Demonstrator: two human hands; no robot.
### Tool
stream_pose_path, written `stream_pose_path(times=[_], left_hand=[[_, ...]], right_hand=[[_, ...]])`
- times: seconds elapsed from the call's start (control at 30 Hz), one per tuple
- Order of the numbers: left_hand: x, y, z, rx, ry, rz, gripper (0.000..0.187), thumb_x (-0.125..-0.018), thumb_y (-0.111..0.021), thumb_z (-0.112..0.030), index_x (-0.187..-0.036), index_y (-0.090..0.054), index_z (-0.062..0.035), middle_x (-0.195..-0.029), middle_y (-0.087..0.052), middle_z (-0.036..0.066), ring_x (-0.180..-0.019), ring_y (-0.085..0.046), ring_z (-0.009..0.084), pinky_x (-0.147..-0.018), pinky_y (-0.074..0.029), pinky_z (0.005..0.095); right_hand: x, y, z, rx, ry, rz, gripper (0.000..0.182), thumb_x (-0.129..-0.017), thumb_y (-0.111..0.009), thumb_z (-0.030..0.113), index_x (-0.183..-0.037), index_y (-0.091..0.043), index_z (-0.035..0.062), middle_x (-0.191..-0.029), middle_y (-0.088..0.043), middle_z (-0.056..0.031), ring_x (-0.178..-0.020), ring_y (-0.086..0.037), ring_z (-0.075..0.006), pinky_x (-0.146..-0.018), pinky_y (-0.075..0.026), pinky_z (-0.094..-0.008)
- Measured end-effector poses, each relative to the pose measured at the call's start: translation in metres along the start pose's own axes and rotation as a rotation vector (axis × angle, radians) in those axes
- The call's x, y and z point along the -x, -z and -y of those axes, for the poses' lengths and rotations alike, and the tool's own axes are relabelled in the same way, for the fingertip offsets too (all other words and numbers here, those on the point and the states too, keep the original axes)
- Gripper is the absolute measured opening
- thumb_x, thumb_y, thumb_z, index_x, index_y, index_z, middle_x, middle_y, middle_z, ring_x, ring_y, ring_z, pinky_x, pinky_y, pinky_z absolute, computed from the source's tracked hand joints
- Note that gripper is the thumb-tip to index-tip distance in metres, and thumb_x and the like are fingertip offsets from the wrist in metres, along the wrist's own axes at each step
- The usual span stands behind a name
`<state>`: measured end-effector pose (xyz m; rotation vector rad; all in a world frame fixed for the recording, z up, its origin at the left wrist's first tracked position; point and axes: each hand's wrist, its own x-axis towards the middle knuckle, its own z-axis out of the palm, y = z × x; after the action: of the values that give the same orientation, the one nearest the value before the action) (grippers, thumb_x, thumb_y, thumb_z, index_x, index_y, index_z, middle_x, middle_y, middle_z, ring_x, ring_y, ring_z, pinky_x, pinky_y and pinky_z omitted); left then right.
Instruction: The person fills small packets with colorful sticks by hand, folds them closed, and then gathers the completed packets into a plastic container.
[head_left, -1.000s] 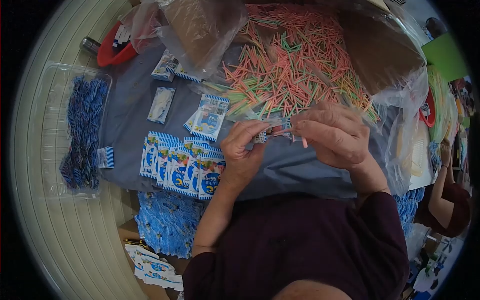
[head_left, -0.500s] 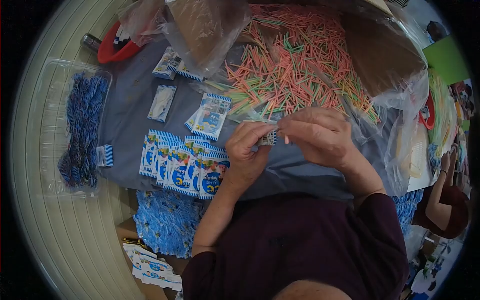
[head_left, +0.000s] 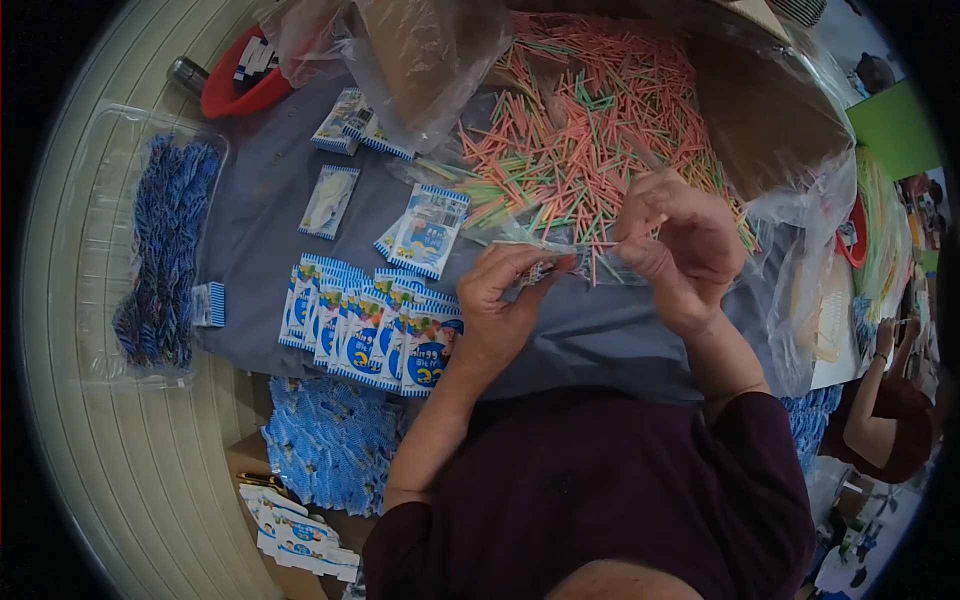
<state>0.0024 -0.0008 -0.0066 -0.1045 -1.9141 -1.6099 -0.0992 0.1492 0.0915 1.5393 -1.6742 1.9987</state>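
Note:
My left hand (head_left: 500,290) is closed on a small printed packet (head_left: 540,268), mostly covered by the fingers. To its right, my right hand (head_left: 685,245) has thumb and forefinger pinched at the end of a thin pinkish stick (head_left: 598,244), which points toward the packet. The other fingers of that hand are curled loosely. Just beyond both hands lies a large heap of thin pink, green and yellow sticks (head_left: 600,140) on clear plastic. Left of my left hand is an overlapping row of blue-and-white packets (head_left: 365,325), with two more packets (head_left: 430,230) behind them.
A clear plastic tray (head_left: 100,240) holding blue packet strips (head_left: 165,250) stands at far left. Behind it is a red basin (head_left: 225,95). Blue packets (head_left: 330,440) and flat printed cards (head_left: 300,535) lie below the table edge. Another person (head_left: 885,420) works at far right.
My right hand has drawn away from the packet, to the right and slightly up, and a stick now shows between the hands. My left hand has stayed nearly in place.

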Motion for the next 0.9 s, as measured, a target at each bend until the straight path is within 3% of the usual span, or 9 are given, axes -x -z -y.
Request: stream_pose_path(times=[0.07, 0.13, 0.37, 0.47, 0.53, 0.63, 0.73, 0.83, 0.9], left_hand=[[-0.001, 0.001, 0.000, -0.029, -0.070, 0.020, 0.031, -0.075, -0.072, 0.013, -0.102, -0.069, -0.0018, -0.100, -0.071, 0.010, -0.092, -0.067, 0.0198, -0.081, -0.054, 0.0303], [-0.002, 0.001, -0.004, -0.031, -0.070, 0.007, 0.030, -0.073, -0.073, 0.011, -0.100, -0.070, -0.0022, -0.097, -0.071, 0.009, -0.090, -0.068, 0.0216, -0.080, -0.053, 0.0317], [-0.002, 0.005, -0.007, -0.081, -0.116, -0.001, 0.032, -0.067, -0.069, 0.009, -0.097, -0.070, -0.0024, -0.095, -0.071, 0.010, -0.088, -0.067, 0.0264, -0.079, -0.053, 0.0346], [0.000, 0.005, -0.007, -0.075, -0.114, -0.017, 0.034, -0.066, -0.067, 0.011, -0.097, -0.070, -0.0024, -0.095, -0.071, 0.010, -0.088, -0.067, 0.0269, -0.079, -0.053, 0.0346], [-0.001, 0.005, -0.008, -0.084, -0.124, -0.009, 0.035, -0.065, -0.065, 0.012, -0.097, -0.070, -0.0024, -0.095, -0.071, 0.010, -0.089, -0.067, 0.0271, -0.079, -0.053, 0.0345], [-0.001, 0.005, -0.010, -0.093, -0.128, -0.009, 0.038, -0.063, -0.064, 0.014, -0.097, -0.070, -0.0022, -0.094, -0.071, 0.011, -0.089, -0.066, 0.0274, -0.078, -0.053, 0.0344], [0.000, 0.005, -0.009, -0.107, -0.121, -0.013, 0.039, -0.063, -0.063, 0.014, -0.097, -0.070, -0.0020, -0.094, -0.071, 0.011, -0.089, -0.066, 0.0274, -0.078, -0.053, 0.0345], [0.002, 0.005, -0.009, -0.116, -0.114, -0.015, 0.039, -0.063, -0.063, 0.014, -0.098, -0.070, -0.0017, -0.094, -0.071, 0.011, -0.088, -0.066, 0.0273, -0.078, -0.053, 0.0346], [0.003, 0.003, -0.010, -0.116, -0.105, -0.023, 0.039, -0.063, -0.064, 0.014, -0.098, -0.070, -0.0016, -0.093, -0.070, 0.011, -0.088, -0.066, 0.0272, -0.078, -0.053, 0.0347]], right_hand=[[0.002, -0.002, 0.000, 0.036, 0.037, -0.021, 0.023, -0.081, -0.071, -0.001, -0.103, -0.063, 0.0004, -0.084, -0.068, -0.0083, -0.079, -0.061, -0.0186, -0.075, -0.045, -0.0345], [0.003, 0.000, 0.000, 0.173, 0.187, 0.128, 0.037, -0.086, -0.068, 0.000, -0.117, -0.051, 0.0066, -0.083, -0.065, -0.0077, -0.074, -0.059, -0.0202, -0.073, -0.042, -0.0377], [0.007, -0.005, -0.005, 0.186, 0.186, 0.211, 0.033, -0.087, -0.068, 0.002, -0.115, -0.053, 0.0074, -0.079, -0.067, -0.0086, -0.073, -0.060, -0.0202, -0.072, -0.041, -0.0371], [0.011, -0.008, -0.004, 0.169, 0.149, 0.164, 0.027, -0.082, -0.070, 0.000, -0.106, -0.059, 0.0056, -0.080, -0.068, -0.0090, -0.074, -0.061, -0.0214, -0.071, -0.042, -0.0377], [0.009, -0.007, -0.001, 0.375, 0.231, 0.216, 0.021, -0.075, -0.072, -0.002, -0.094, -0.065, 0.0040, -0.082, -0.069, -0.0087, -0.074, -0.061, -0.0228, -0.071, -0.044, -0.0379], [0.011, -0.008, -0.001, 0.408, 0.233, 0.231, 0.018, -0.069, -0.072, -0.003, -0.085, -0.068, 0.0028, -0.082, -0.069, -0.0080, -0.074, -0.060, -0.0238, -0.070, -0.045, -0.0372], [0.017, -0.006, -0.005, 0.361, 0.135, 0.202, 0.023, -0.066, -0.075, 0.000, -0.086, -0.069, 0.0084, -0.084, -0.067, -0.0014, -0.078, -0.062, -0.0202, -0.074, -0.044, -0.0358], [0.024, -0.010, -0.007, 0.233, 0.005, 0.114, 0.023, -0.064, -0.075, 0.000, -0.084, -0.069, 0.0094, -0.084, -0.068, -0.0007, -0.079, -0.062, -0.0195, -0.074, -0.044, -0.0350], [0.022, -0.010, -0.005, 0.284, 0.036, 0.147, 0.021, -0.065, -0.075, 0.001, -0.084, -0.069, 0.0094, -0.083, -0.069, -0.0003, -0.079, -0.062, -0.0198, -0.075, -0.044, -0.0350]])
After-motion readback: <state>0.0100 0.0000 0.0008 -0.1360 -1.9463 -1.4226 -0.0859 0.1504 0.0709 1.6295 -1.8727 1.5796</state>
